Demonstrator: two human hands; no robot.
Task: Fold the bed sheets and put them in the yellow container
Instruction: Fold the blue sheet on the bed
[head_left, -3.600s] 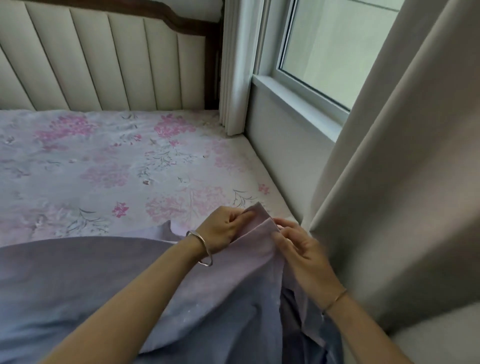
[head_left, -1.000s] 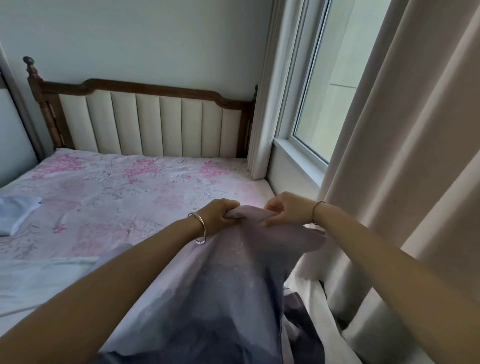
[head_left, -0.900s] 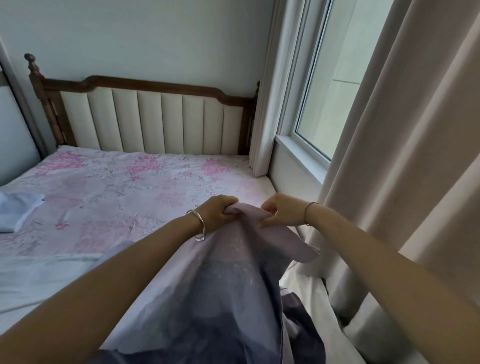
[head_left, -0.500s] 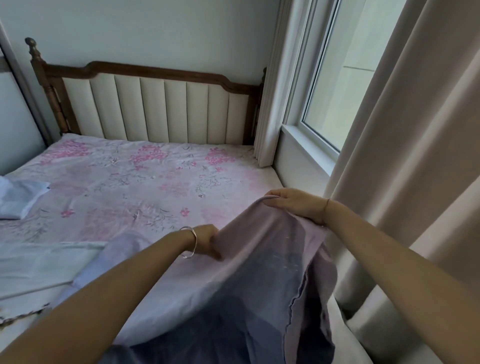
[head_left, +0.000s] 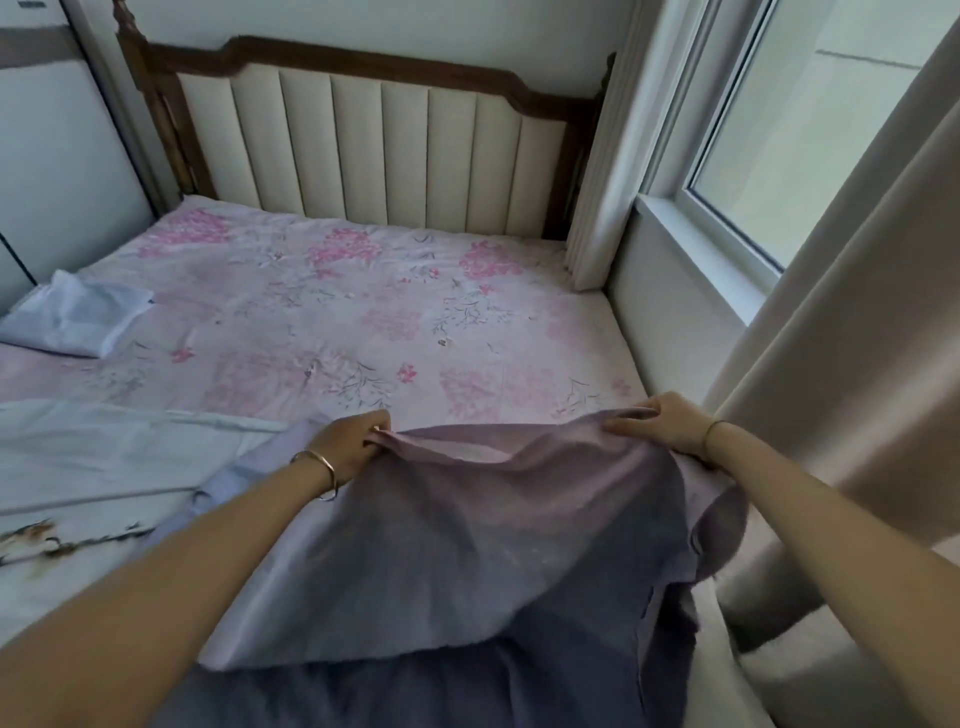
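Observation:
A lilac-purple bed sheet (head_left: 498, 525) is spread in front of me over the near part of the bed. My left hand (head_left: 347, 439) grips its top edge at the left, fingers curled into the cloth. My right hand (head_left: 662, 422) grips the same edge at the right, by the curtain. The edge sags a little between the two hands. A pale blue-white sheet (head_left: 93, 467) with a dark embroidered border lies flat at the near left. A small folded pale blue cloth (head_left: 78, 317) rests at the bed's left side. No yellow container is in view.
The mattress (head_left: 363, 312) wears a pink floral cover and reaches back to a padded headboard (head_left: 374, 156). A window sill (head_left: 696, 249) and wall run along the bed's right side. A beige curtain (head_left: 841, 332) hangs close to my right arm.
My hands have moved apart along the sheet's edge, the left one leftward, stretching the edge wide. Both hands have dropped lower toward the mattress.

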